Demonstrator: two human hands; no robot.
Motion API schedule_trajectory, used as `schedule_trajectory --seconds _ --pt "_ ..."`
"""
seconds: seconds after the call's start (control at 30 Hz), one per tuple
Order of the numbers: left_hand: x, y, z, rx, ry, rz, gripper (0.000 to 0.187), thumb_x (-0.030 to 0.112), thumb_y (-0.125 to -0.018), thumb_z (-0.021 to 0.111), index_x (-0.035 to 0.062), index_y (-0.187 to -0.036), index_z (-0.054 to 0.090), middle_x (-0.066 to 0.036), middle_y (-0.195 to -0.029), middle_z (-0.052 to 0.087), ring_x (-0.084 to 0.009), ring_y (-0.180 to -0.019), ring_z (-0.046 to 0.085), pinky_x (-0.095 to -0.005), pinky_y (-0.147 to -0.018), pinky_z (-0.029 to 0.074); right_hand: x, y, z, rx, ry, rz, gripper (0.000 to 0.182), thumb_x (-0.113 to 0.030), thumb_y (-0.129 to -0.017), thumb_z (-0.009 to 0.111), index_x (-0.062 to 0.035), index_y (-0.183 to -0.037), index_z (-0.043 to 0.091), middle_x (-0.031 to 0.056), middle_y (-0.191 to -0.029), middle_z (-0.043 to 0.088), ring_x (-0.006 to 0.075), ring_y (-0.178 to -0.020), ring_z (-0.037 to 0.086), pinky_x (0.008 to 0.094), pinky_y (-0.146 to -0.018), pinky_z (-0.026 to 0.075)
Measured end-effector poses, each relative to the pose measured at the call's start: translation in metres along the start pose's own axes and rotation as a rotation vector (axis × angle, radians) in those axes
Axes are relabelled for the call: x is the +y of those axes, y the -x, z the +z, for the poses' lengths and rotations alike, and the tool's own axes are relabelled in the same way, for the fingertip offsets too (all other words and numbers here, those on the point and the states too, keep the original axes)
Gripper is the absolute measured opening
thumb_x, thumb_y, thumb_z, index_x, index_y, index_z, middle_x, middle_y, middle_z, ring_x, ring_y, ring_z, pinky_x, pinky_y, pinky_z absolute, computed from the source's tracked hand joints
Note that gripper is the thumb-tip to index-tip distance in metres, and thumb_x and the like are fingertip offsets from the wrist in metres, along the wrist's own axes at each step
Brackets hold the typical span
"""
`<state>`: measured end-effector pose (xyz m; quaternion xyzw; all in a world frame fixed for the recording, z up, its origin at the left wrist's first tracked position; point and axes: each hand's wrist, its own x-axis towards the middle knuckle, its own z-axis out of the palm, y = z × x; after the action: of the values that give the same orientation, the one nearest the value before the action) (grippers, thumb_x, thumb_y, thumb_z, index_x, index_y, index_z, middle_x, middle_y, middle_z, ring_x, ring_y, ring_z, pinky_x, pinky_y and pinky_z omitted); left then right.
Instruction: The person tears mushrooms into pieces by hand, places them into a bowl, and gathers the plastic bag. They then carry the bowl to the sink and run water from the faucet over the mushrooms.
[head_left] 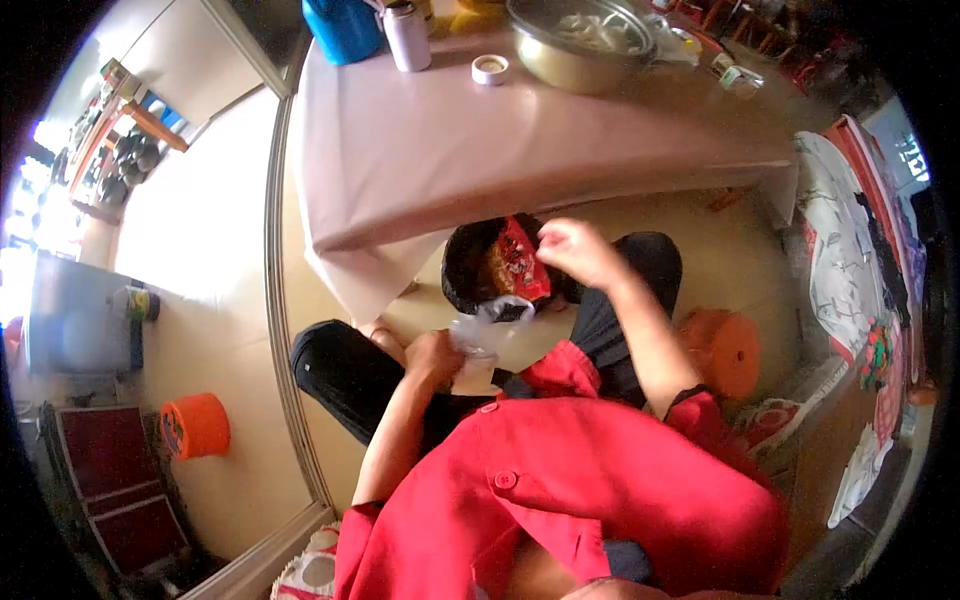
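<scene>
Low between my knees, my left hand (435,360) is closed on a crumpled, see-through whitish plastic bag (482,335). My right hand (578,252) is raised at the right side of a dark-lined bin (462,270), its fingers curled together. Whatever those fingers pinch, if anything, is too small and blurred to make out. A red printed wrapper (520,262) lies in the bin, just left of my right hand.
A table with a pale pinkish cloth (450,140) stands ahead. On it are a large metal pot (575,60), a roll of tape (489,69), a white bottle (406,38) and a blue container (342,28). Orange stools (195,427) stand at both sides.
</scene>
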<state>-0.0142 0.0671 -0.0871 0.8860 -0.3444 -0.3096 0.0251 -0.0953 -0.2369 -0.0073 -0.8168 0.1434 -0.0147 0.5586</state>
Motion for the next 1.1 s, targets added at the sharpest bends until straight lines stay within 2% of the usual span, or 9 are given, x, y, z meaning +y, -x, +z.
schedule_trajectory --seconds 0.13,0.33,0.47,0.5,0.6,0.73,0.83,0.9,1.1 --pt "0.018 0.005 -0.006 -0.130 0.206 -0.020 0.075 0.055 -0.070 0.067 -0.0035 -0.117 0.056 -0.027 -0.111 0.061 -0.0369 -0.104 0.061 -0.0437 -0.083 0.051 -0.065 -0.006 -0.069 0.228 -0.269 0.051 0.032 -0.032 -0.091 0.061 -0.0050 -0.108 0.061 0.0033 -0.090 0.066 0.0056 -0.072 0.056 0.0203 -0.061 0.049" --pt "-0.008 -0.041 -0.001 -0.102 0.769 -0.352 0.114 0.076 -0.065 0.064 -0.0134 -0.131 0.040 -0.034 -0.121 0.053 -0.0416 -0.117 0.052 -0.0417 -0.097 0.044 -0.087 -0.069 -0.171 0.263 -0.476 0.208 0.105 -0.065 -0.083 0.054 0.0163 -0.138 0.016 0.0194 -0.096 0.067 0.0112 -0.067 0.062 0.0252 -0.058 0.053" --pt "-0.042 -0.086 0.044 -0.179 0.409 -0.180 0.098 0.075 -0.077 0.047 -0.0039 -0.134 0.042 -0.032 -0.126 0.051 -0.0399 -0.119 0.051 -0.0432 -0.098 0.043 -0.079 -0.110 -0.203 0.359 -0.510 0.269 0.125 -0.073 -0.076 0.056 0.0210 -0.137 0.000 0.0222 -0.089 0.068 0.0129 -0.062 0.063 0.0244 -0.054 0.053" --pt "-0.048 -0.094 0.052 -0.177 0.312 -0.070 0.094 0.076 -0.079 0.041 0.0007 -0.135 0.043 -0.031 -0.127 0.050 -0.0393 -0.120 0.051 -0.0433 -0.100 0.041 -0.082 -0.115 -0.204 0.377 -0.516 0.288 0.125 -0.073 -0.076 0.056 0.0231 -0.135 0.001 0.0235 -0.089 0.067 0.0133 -0.060 0.062 0.0240 -0.053 0.053" --pt "-0.039 -0.101 0.042 -0.267 0.481 -0.378 0.073 0.063 -0.088 0.042 0.0145 -0.142 0.036 -0.028 -0.131 0.049 -0.0386 -0.119 0.051 -0.0440 -0.097 0.043 -0.088 -0.134 -0.210 0.437 -0.519 0.313 0.122 -0.071 -0.077 0.055 0.0239 -0.135 0.004 0.0252 -0.089 0.067 0.0138 -0.058 0.061 0.0242 -0.051 0.053" --pt "-0.035 -0.129 0.085 -0.319 0.966 -0.380 0.062 0.053 -0.082 0.059 0.0016 -0.116 0.061 -0.022 -0.113 0.063 -0.0363 -0.104 0.060 -0.0424 -0.088 0.046 -0.094 -0.151 -0.206 0.426 -0.545 0.469 0.078 -0.066 -0.083 0.051 0.0102 -0.101 0.058 0.0188 -0.088 0.069 0.0122 -0.054 0.060 0.0231 -0.046 0.051" --pt "-0.021 -0.131 0.094 -0.095 1.109 -0.107 0.039 0.033 -0.087 0.055 0.0033 -0.111 0.063 -0.021 -0.104 0.065 -0.0356 -0.095 0.059 -0.0451 -0.084 0.045 -0.102 -0.160 -0.201 0.520 -0.654 0.521 0.069 -0.058 -0.084 0.054 0.0086 -0.100 0.056 0.0246 -0.090 0.067 0.0170 -0.056 0.065 0.0262 -0.046 0.055" --pt "-0.005 -0.135 0.068 0.242 0.730 0.150 0.037 0.029 -0.089 0.053 0.0038 -0.114 0.060 -0.020 -0.111 0.062 -0.0357 -0.100 0.058 -0.0463 -0.085 0.045 -0.109 -0.166 -0.190 0.487 -0.711 0.536 0.065 -0.056 -0.085 0.055 0.0069 -0.103 0.056 0.0253 -0.093 0.067 0.0178 -0.057 0.065 0.0266 -0.047 0.055" --pt "0.020 -0.103 0.066 0.314 0.580 0.103 0.040 0.031 -0.086 0.059 0.0050 -0.117 0.059 -0.019 -0.112 0.063 -0.0367 -0.104 0.058 -0.0443 -0.087 0.047 -0.112 -0.165 -0.199 0.604 -0.821 0.590 0.056 -0.042 -0.090 0.053 0.0080 -0.114 0.052 0.0266 -0.100 0.065 0.0189 -0.060 0.067 0.0262 -0.048 0.056"
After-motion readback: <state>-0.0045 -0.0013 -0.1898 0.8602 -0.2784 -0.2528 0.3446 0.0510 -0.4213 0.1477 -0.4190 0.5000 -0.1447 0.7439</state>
